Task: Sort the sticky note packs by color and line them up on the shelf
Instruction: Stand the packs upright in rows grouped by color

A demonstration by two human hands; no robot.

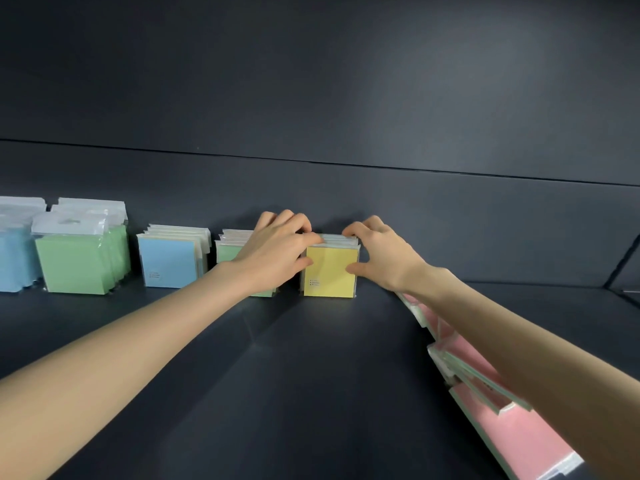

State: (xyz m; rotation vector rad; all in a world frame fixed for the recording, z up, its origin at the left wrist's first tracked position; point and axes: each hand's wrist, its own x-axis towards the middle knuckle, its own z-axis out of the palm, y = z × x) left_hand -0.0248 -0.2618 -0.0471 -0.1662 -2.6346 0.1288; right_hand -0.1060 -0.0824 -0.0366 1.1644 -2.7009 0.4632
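A row of yellow sticky note packs (330, 271) stands upright near the back of the dark shelf (277, 375). My left hand (277, 247) grips the row's left side, fingers curled over its top edge and thumb on the front pack. My right hand (384, 254) grips the right side the same way. Left of the yellow row stand small green packs (227, 252), partly hidden by my left hand, then small blue packs (169, 263). Pink packs (502, 420) lie flat under my right forearm.
Larger green packs (74, 268) and larger blue packs (15, 265) in clear hang-tab bags stand at the far left. The shelf's dark back wall (346, 98) rises right behind the rows. A slanted side panel (623, 265) closes the shelf on the right.
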